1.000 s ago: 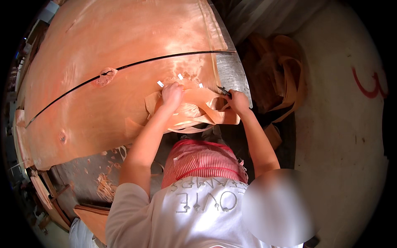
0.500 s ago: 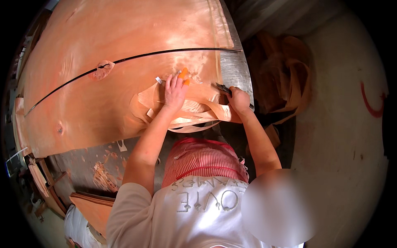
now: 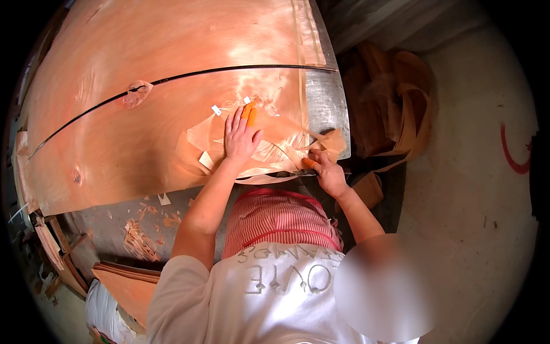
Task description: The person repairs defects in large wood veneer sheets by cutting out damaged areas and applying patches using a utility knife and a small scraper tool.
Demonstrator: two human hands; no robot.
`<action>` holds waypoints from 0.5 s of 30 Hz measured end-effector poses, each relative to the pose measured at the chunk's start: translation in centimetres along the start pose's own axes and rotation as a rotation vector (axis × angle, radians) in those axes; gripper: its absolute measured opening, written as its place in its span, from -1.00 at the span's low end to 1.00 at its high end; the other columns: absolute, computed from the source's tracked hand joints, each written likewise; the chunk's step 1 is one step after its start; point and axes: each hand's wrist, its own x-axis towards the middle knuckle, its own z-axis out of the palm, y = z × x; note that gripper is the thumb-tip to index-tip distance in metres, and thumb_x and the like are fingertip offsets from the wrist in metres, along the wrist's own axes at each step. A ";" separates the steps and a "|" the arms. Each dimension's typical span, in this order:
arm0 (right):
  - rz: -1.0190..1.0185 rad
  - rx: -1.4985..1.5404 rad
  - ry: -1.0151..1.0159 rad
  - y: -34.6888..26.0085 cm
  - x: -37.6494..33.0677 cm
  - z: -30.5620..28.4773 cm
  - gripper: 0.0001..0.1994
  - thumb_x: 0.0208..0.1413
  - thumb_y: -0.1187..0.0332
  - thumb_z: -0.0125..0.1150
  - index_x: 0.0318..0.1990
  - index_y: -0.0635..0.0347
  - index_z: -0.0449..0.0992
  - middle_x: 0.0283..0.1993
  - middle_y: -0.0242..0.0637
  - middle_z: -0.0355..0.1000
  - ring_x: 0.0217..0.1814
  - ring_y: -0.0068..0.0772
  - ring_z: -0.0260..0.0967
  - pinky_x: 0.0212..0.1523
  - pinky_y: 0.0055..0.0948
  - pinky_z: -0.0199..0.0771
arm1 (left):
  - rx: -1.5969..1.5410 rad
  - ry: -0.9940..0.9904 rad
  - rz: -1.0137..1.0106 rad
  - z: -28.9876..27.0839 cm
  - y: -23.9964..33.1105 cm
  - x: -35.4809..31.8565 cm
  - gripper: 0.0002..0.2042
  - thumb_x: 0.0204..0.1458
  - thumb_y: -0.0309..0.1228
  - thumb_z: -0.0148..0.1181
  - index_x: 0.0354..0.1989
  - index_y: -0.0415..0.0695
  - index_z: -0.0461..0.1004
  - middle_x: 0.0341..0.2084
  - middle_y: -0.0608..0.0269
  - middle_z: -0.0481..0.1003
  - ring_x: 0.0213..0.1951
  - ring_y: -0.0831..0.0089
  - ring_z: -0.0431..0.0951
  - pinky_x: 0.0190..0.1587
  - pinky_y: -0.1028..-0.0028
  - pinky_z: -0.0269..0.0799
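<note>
From where I sit, the biggest thing in my head view is a broad, reddish-tan wood sheet [image 3: 172, 126], lying across a grey metal surface [image 3: 326, 103] that shows along its right side. To the right stands a pale surface [image 3: 464, 200] bearing a curved red mark. Below the sheet I look down on the wearer's white shirt [image 3: 240, 312] and a red-striped apron [image 3: 278, 223], with a bundle of curled strips [image 3: 417, 103] in the shadow off to the right and a stack of thin sheets [image 3: 129, 295] at lower left. The loose strips [image 3: 269, 152] lie tangled at the near right edge of the sheet, between me and a long black strip [image 3: 189, 77] that crosses it. My left hand [image 3: 240, 137] rests palm down on them, fingers extended and slightly apart. My right hand [image 3: 329, 175] is at the right end of the tangle, fingers bent against the strips — I cannot tell whether they pinch anything. Wood scraps [image 3: 137, 238] litter the floor at left. Smallest of all are the orange finger covers [image 3: 248, 110] — both hands wear them — and a white tag [image 3: 216, 110] just beside the left fingertips.
</note>
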 end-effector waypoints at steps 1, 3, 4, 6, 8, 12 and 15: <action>0.006 -0.024 0.009 0.4 -0.4 0.3 -0.60 -0.27 0.61 0.09 -0.15 0.10 0.46 0.15 -0.31 0.19 -0.16 -0.19 0.40 -0.26 -0.31 0.45 | 0.038 -0.037 -0.019 0.0 0.0 0.0 -0.48 -0.04 -0.18 0.08 0.09 -0.15 0.26 0.08 0.07 0.24 0.23 0.20 0.08 0.23 0.12 -0.10; 0.013 -0.070 0.023 0.2 -0.6 0.0 -0.57 -0.26 0.60 0.08 -0.11 0.11 0.46 0.18 -0.23 0.15 -0.18 -0.17 0.41 -0.30 -0.33 0.46 | 0.074 -0.065 -0.048 0.0 0.1 -0.1 -0.45 -0.03 -0.16 0.05 0.14 -0.15 0.21 0.09 0.10 0.23 0.24 0.24 0.06 0.23 0.11 -0.13; 0.072 -0.042 0.066 0.0 -0.7 -0.2 -0.58 -0.26 0.60 0.08 -0.12 0.12 0.46 0.19 -0.22 0.14 -0.18 -0.17 0.40 -0.29 -0.33 0.46 | 0.091 -0.078 -0.064 0.0 0.1 -0.1 -0.43 -0.02 -0.14 0.04 0.17 -0.15 0.18 0.09 0.11 0.23 0.24 0.26 0.05 0.24 0.10 -0.15; 0.185 0.007 0.145 -1.9 -0.2 -2.6 -0.60 -0.26 0.60 0.07 -0.14 0.15 0.47 0.20 -0.20 0.11 -0.20 -0.15 0.40 -0.28 -0.32 0.46 | 0.087 -0.079 -0.077 -0.2 0.2 -0.2 -0.43 -0.03 -0.15 0.04 0.15 -0.15 0.20 0.10 0.14 0.22 0.25 0.27 0.04 0.24 0.11 -0.15; 0.215 0.163 0.188 -3.2 0.6 -3.7 -0.65 -0.17 0.60 0.07 -0.13 0.18 0.43 -0.02 -0.14 0.31 -0.25 -0.17 0.41 -0.29 -0.35 0.42 | 0.079 -0.084 -0.087 -0.3 0.1 -0.2 -0.44 -0.03 -0.16 0.04 0.14 -0.15 0.22 0.10 0.15 0.22 0.25 0.28 0.03 0.24 0.11 -0.15; 0.219 0.641 0.106 -4.0 4.4 -0.9 -0.79 0.05 0.42 0.04 -0.13 0.19 0.38 -0.42 -0.06 0.40 -0.37 -0.06 0.38 -0.35 -0.26 0.35 | 0.062 -0.085 -0.094 -0.3 -0.1 -0.3 -0.48 -0.03 -0.20 0.04 0.13 -0.15 0.25 0.08 0.17 0.23 0.26 0.31 0.02 0.24 0.12 -0.15; 0.250 0.795 0.034 -1.9 9.1 4.4 -0.78 0.14 0.30 0.00 -0.16 0.26 0.38 -0.52 -0.12 0.38 -0.46 -0.22 0.36 -0.39 -0.36 0.33 | 0.063 -0.095 -0.073 -0.5 0.2 0.0 -0.50 -0.03 -0.26 0.03 0.12 -0.15 0.25 0.08 0.19 0.23 0.26 0.33 0.02 0.24 0.12 -0.15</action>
